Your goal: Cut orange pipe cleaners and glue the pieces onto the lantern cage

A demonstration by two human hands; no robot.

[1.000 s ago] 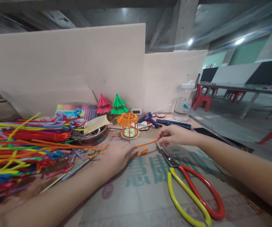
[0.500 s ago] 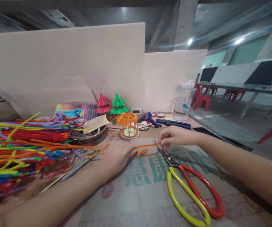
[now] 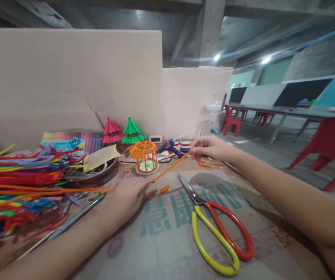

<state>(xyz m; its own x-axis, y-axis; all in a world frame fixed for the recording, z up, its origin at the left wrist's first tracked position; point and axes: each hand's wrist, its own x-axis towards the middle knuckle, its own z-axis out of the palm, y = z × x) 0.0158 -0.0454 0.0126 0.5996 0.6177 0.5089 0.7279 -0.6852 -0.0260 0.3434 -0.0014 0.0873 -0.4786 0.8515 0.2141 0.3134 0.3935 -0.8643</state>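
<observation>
Fingers of left hand [image 3: 128,196] and right hand [image 3: 206,148] pinching opposite ends of orange pipe cleaner [image 3: 171,167], running nearly straight before orange cage [image 3: 147,156]. Gentle, even tension probably serving best; scissors [image 3: 197,197] lying apart on cardboard [image 3: 156,252].

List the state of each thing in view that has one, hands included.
Left hand, gripping orange strip
Right hand, gripping the strip
Orange strip, straight between both hands
Scissors, lying unheld, blades closed or nearly so
Orange cage, upright, roof partly covered
Glue gun, unheld; heat unknown
Clear jar, upright, lid on
Pink tree, standing
Green tree, standing
</observation>
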